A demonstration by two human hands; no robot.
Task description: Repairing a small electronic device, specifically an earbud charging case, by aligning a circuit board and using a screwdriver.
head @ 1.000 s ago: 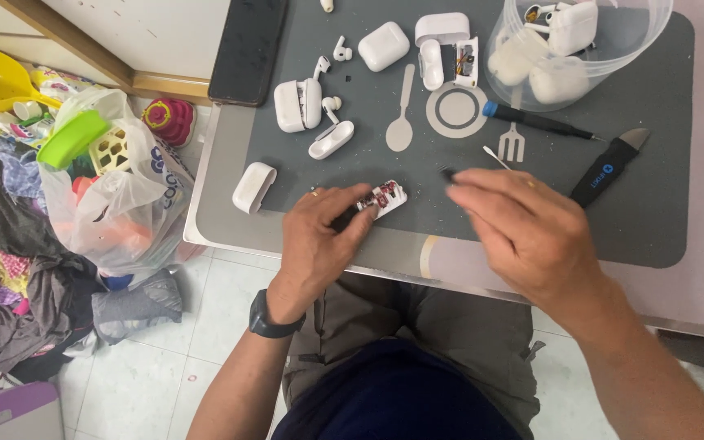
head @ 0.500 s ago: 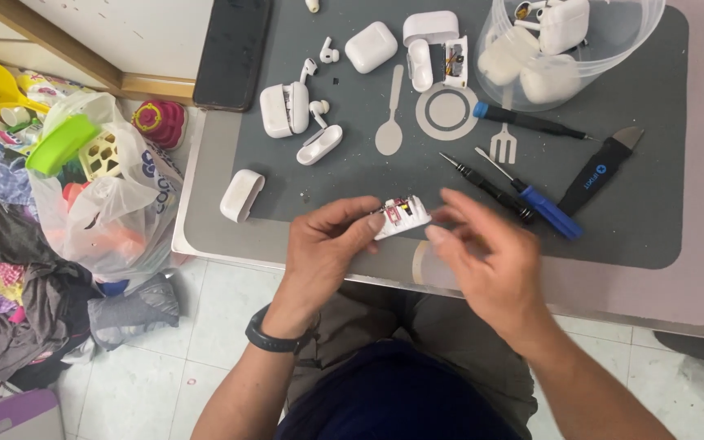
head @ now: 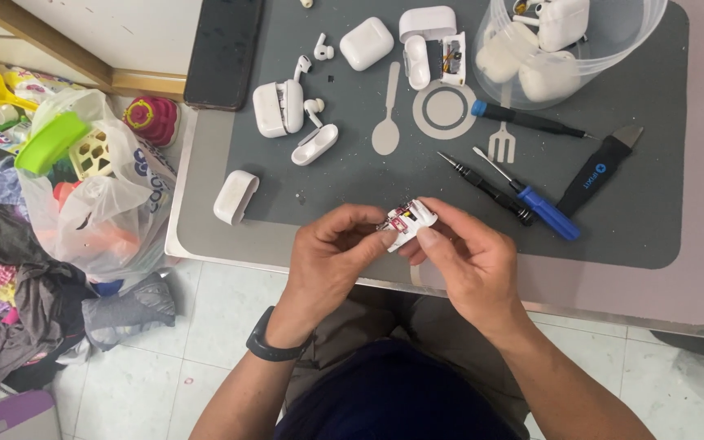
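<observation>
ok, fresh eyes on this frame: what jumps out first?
Both hands, left and right, pinch a small opened white case with its pink insides showing, just above the table's near edge. Behind them on the grey mat lie screwdrivers, a pry tool and loose earbud cases. A clear tub of more white cases stands at the far right.
</observation>
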